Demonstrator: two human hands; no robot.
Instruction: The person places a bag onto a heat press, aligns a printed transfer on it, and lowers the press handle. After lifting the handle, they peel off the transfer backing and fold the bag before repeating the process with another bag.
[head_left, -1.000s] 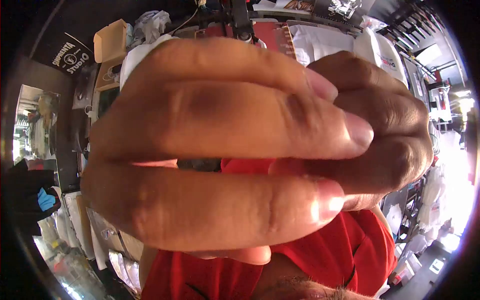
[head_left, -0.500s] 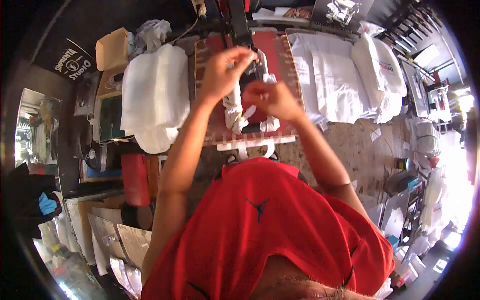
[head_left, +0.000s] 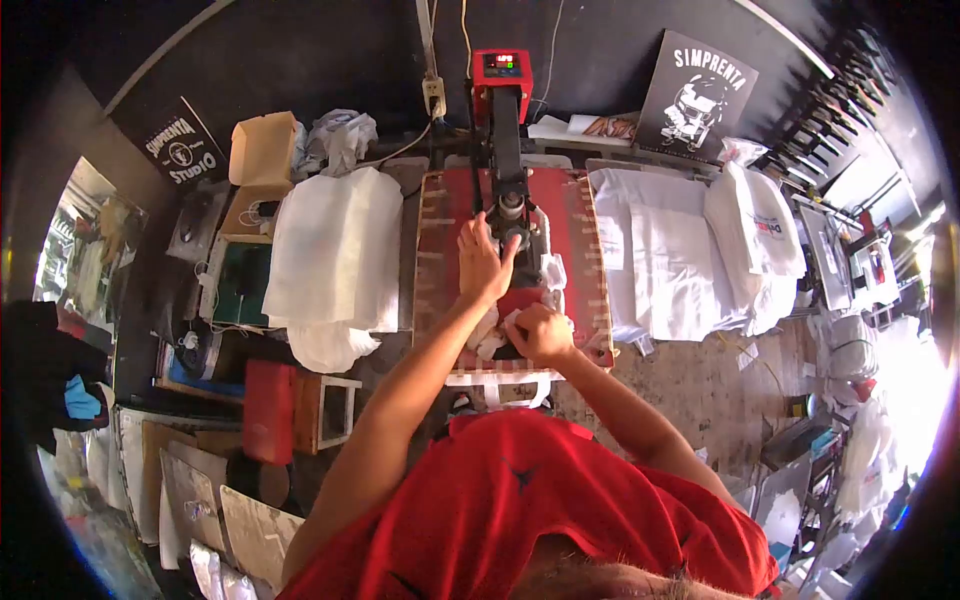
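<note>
We stand at a cluttered surface (head_left: 408, 180) set against a dark wall (head_left: 330, 60) in a crowded workshop. A press (head_left: 505, 120) rises from the middle of it, over a red platen (head_left: 578, 230). A pile (head_left: 335, 250) of white fabric lies just left of the platen and folded white shirts (head_left: 670, 260) lie to its right. An open box (head_left: 262, 148) sits behind the pile, and a poster (head_left: 700, 90) leans on the wall behind the shirts. The press arm crosses the back of the platen and hides part of it. The cloth (head_left: 553, 272) lies bunched on the platen's near half, under both hands. The left hand (head_left: 485, 265) rests flat beside the press head, its grip apart with the fingers spread. The right hand (head_left: 540, 332) sits nearer the front edge, its grip clamped on a fold of the cloth. Half a second ago both hands were lifted above the platen, pinching the cloth between them. Now they are down on it, and our view has tipped up to take in more of the wall.
</note>
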